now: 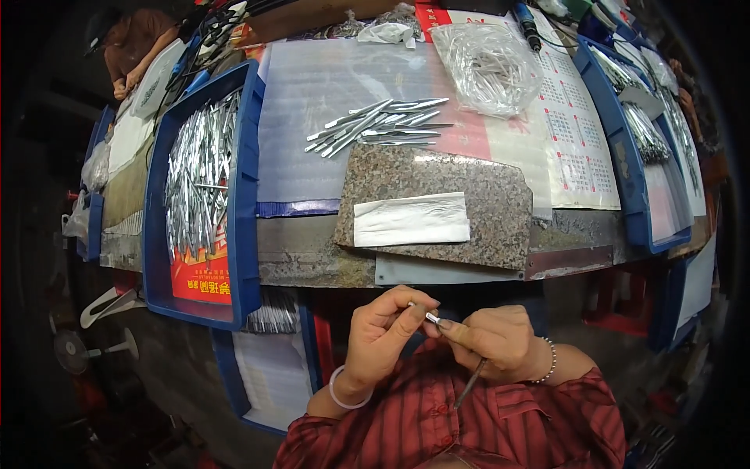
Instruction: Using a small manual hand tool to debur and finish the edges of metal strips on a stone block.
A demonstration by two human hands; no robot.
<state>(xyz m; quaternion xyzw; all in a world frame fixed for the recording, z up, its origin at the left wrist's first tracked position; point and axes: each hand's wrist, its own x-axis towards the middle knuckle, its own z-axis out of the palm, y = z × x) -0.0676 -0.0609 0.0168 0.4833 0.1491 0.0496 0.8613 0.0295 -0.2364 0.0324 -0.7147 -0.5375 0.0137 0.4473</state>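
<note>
Close to my chest, below the table edge, both hands meet around a small shiny metal piece [432, 318]. My left hand [376, 334] is closed, pinching one end of it between thumb and fingertips. From the other side my right hand [501, 338] is closed, its thumb pressed at the piece. A thin dark rod [470, 384] sticks out below the right fingers; whether it belongs to the same piece I cannot tell. On the table beyond lies a loose pile of slim silver metal pieces [379, 125]. A folded white cloth or paper [412, 220] rests on a speckled stone slab [437, 168] nearer me.
A blue bin [251, 176] of slim metal pieces stands left; another blue bin [637, 187] holds bundles at right. A clear plastic bag [488, 70] lies on a printed calendar sheet [578, 129]. Below the table is a lower blue bin [234, 375]. Another person [141, 43] sits far left.
</note>
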